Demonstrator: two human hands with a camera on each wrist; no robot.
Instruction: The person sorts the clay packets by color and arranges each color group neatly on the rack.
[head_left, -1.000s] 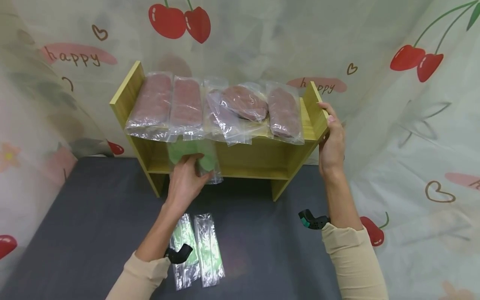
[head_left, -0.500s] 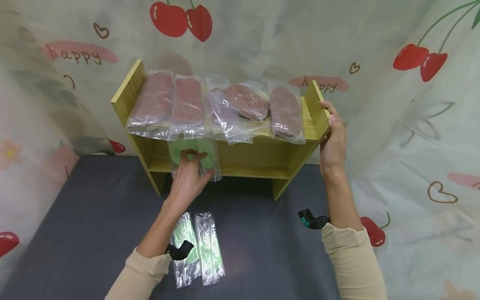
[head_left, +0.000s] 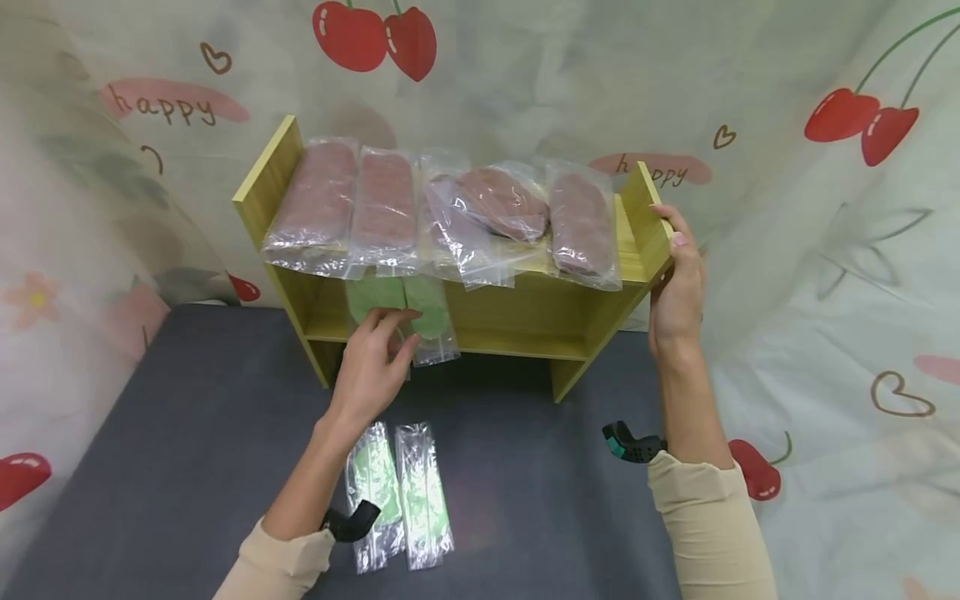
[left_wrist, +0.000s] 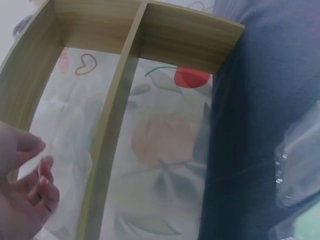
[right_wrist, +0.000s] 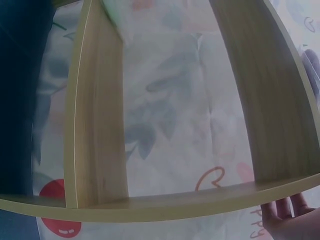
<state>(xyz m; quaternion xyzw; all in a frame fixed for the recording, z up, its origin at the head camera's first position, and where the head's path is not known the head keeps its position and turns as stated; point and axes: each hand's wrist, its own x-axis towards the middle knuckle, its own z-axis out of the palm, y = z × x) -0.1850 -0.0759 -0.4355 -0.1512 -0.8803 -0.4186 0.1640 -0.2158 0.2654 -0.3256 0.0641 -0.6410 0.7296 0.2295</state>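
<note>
A small yellow wooden shelf (head_left: 517, 346) stands on the dark table. On its lower level, two clear bags with green contents lean side by side: the left bag (head_left: 372, 292) and the right bag (head_left: 429, 310). My left hand (head_left: 372, 358) is in front of them, partly covering the left bag; its fingers are loosely bent, with thumb and index finger apart. In the left wrist view, no held thing is plain between the fingers. My right hand (head_left: 678, 292) grips the shelf's right side panel (head_left: 647, 218), and the fingers show outside the panel in the right wrist view.
Along the top level lie several clear bags with reddish-brown, meat-like slabs (head_left: 384, 200), some overhanging the front edge. Two more clear bags with green contents (head_left: 425, 496) lie flat on the table (head_left: 540, 492). A cherry-printed cloth (head_left: 510, 75) hangs behind the shelf.
My left hand has eased off the green bags and moved slightly down, its thumb coming away from the right bag. The right hand keeps its hold on the panel. The head view shifted slightly.
</note>
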